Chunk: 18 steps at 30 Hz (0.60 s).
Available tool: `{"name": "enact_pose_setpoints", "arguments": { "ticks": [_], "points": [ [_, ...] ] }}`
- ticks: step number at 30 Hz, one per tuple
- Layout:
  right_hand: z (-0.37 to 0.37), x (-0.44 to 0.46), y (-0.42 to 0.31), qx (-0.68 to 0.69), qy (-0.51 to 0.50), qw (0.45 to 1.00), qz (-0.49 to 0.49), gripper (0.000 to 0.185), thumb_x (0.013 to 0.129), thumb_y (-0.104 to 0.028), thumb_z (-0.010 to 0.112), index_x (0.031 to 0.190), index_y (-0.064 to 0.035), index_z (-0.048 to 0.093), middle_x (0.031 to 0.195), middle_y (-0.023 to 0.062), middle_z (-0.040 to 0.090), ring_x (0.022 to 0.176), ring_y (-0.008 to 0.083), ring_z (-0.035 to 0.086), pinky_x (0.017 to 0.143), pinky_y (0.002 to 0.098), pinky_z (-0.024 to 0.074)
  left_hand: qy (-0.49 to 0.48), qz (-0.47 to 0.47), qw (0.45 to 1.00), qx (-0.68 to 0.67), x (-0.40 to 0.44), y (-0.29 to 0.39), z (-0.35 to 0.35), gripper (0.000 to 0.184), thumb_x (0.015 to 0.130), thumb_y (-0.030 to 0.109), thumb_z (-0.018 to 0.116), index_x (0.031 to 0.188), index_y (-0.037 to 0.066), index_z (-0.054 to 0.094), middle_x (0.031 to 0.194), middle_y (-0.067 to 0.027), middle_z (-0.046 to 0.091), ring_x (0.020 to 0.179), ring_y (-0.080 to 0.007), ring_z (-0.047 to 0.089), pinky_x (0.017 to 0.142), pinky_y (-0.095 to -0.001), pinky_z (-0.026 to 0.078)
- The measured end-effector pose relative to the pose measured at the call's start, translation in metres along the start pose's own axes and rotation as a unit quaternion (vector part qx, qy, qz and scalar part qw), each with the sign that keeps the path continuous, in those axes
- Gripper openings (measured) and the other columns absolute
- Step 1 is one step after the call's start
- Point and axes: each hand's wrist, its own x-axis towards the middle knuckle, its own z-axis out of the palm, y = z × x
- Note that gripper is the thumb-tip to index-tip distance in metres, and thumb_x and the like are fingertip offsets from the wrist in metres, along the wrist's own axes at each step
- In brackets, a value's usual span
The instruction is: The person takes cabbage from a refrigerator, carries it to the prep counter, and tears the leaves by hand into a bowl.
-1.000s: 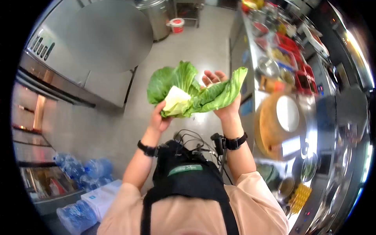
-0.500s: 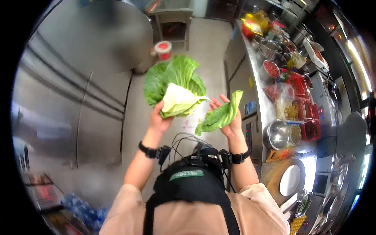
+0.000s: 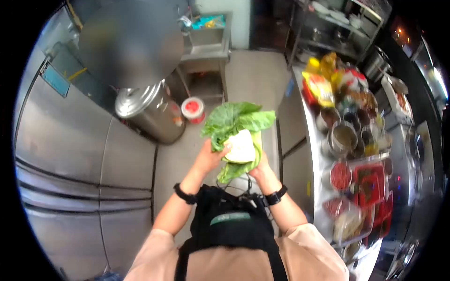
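Between my two hands in a kitchen aisle, a leafy cabbage [image 3: 241, 146] hangs above the floor [image 3: 262, 70], just beyond my black apron [image 3: 232, 210]. My left hand [image 3: 208, 158] is clamped on its left side, the thumb reaching toward the pale heart. My right hand [image 3: 261, 167] lies against the lower right side, its fingers hidden by leaves; I cannot tell how tightly they close. Green leaves fan out beyond both hands. A crowded steel counter [image 3: 319, 196] stands to my right, apart from the cabbage.
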Motion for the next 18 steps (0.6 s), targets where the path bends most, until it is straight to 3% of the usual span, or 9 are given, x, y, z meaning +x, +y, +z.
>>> {"name": "enact_pose_setpoints", "arguments": {
  "ticks": [2, 3, 6, 8, 9, 12, 14, 15, 18],
  "points": [
    [0.010, 0.068, -0.031, 0.020, -0.008, 1.000, 0.005, 0.041, 0.099, -0.027, 0.049, 0.129, 0.0004, 0.049, 0.124, 0.0170, 0.060, 0.108, 0.0293, 0.062, 0.093, 0.0433, 0.0523, -0.036, 0.010, 0.999, 0.002, 0.073, 0.005, -0.013, 0.038, 0.091, 0.016, 0.065, 0.122, -0.002, 0.055, 0.114, -0.0085, 0.063, 0.102, -0.0156, 0.057, 0.091, -0.0316, 0.046],
    [0.004, 0.048, -0.028, 0.010, -0.022, 1.000, 0.011, 0.041, 0.099, -0.027, 0.049, 0.129, 0.0004, 0.049, 0.124, 0.0170, 0.060, 0.108, 0.0293, 0.062, 0.093, 0.0433, 0.0523, -0.020, 0.020, 1.000, 0.004, 0.048, 0.011, -0.003, 0.038, 0.091, 0.016, 0.065, 0.122, -0.002, 0.055, 0.114, -0.0085, 0.063, 0.102, -0.0156, 0.057, 0.091, -0.0316, 0.046],
    [-0.013, 0.174, -0.076, 0.051, -0.031, 0.998, 0.023, 0.041, 0.098, -0.027, 0.049, 0.128, 0.0008, 0.050, 0.124, 0.0179, 0.060, 0.108, 0.0305, 0.062, 0.093, 0.0448, 0.0528, -0.042, 0.058, 0.997, 0.013, 0.168, -0.001, -0.029, 0.037, 0.091, 0.016, 0.065, 0.122, -0.002, 0.055, 0.113, -0.0094, 0.064, 0.102, -0.0154, 0.057, 0.091, -0.0319, 0.046],
    [-0.020, 0.237, -0.113, 0.082, -0.115, 0.989, 0.046, 0.041, 0.098, -0.027, 0.049, 0.128, 0.0014, 0.050, 0.123, 0.0191, 0.060, 0.107, 0.0316, 0.062, 0.092, 0.0460, 0.0534, -0.065, 0.074, 0.993, 0.068, 0.233, 0.001, -0.040, 0.042, 0.087, 0.019, 0.070, 0.120, -0.002, 0.056, 0.112, -0.0110, 0.064, 0.102, -0.0167, 0.058, 0.091, -0.0327, 0.046],
    [-0.027, 0.275, -0.131, 0.087, -0.157, 0.984, 0.002, 0.042, 0.098, -0.029, 0.049, 0.128, 0.0005, 0.051, 0.123, 0.0187, 0.060, 0.107, 0.0320, 0.062, 0.091, 0.0463, 0.0535, -0.089, 0.101, 0.986, 0.098, 0.284, 0.010, -0.047, 0.044, 0.085, 0.020, 0.072, 0.120, -0.002, 0.056, 0.112, -0.0119, 0.064, 0.103, -0.0173, 0.058, 0.091, -0.0331, 0.046],
    [-0.009, 0.353, -0.194, 0.105, -0.215, 0.968, -0.078, 0.043, 0.097, -0.032, 0.051, 0.129, -0.0031, 0.051, 0.123, 0.0153, 0.060, 0.107, 0.0303, 0.062, 0.091, 0.0456, 0.0536, -0.163, 0.053, 0.984, 0.052, 0.399, 0.037, -0.055, 0.062, 0.075, 0.020, 0.080, 0.126, -0.001, 0.052, 0.118, -0.0121, 0.062, 0.109, -0.0206, 0.057, 0.095, -0.0347, 0.045],
    [0.026, 0.388, -0.247, 0.048, -0.058, 0.986, -0.151, 0.040, 0.100, -0.041, 0.045, 0.121, -0.0084, 0.054, 0.109, 0.0073, 0.062, 0.096, 0.0225, 0.063, 0.081, 0.0359, 0.0561, -0.205, 0.075, 0.976, 0.010, 0.474, 0.043, -0.050, 0.071, 0.073, 0.022, 0.082, 0.132, 0.000, 0.048, 0.124, -0.0121, 0.058, 0.114, -0.0226, 0.055, 0.099, -0.0353, 0.043],
    [0.028, 0.411, -0.275, 0.051, -0.056, 0.982, -0.173, 0.040, 0.100, -0.041, 0.045, 0.121, -0.0084, 0.054, 0.109, 0.0073, 0.062, 0.096, 0.0225, 0.063, 0.081, 0.0359, 0.0561, -0.209, 0.122, 0.970, 0.001, 0.512, 0.045, -0.046, 0.084, 0.072, 0.023, 0.083, 0.139, -0.001, 0.038, 0.134, -0.0133, 0.050, 0.124, -0.0242, 0.046, 0.105, -0.0357, 0.036],
    [0.014, 0.491, -0.350, 0.048, -0.157, 0.959, -0.230, 0.043, 0.101, -0.039, 0.043, 0.128, -0.0071, 0.050, 0.120, 0.0087, 0.059, 0.103, 0.0228, 0.061, 0.084, 0.0344, 0.0558, -0.253, 0.221, 0.941, -0.038, 0.634, 0.047, -0.030, 0.105, 0.068, 0.028, 0.084, 0.148, 0.000, 0.022, 0.147, -0.0146, 0.034, 0.139, -0.0265, 0.030, 0.114, -0.0377, 0.024]
  ]
}}
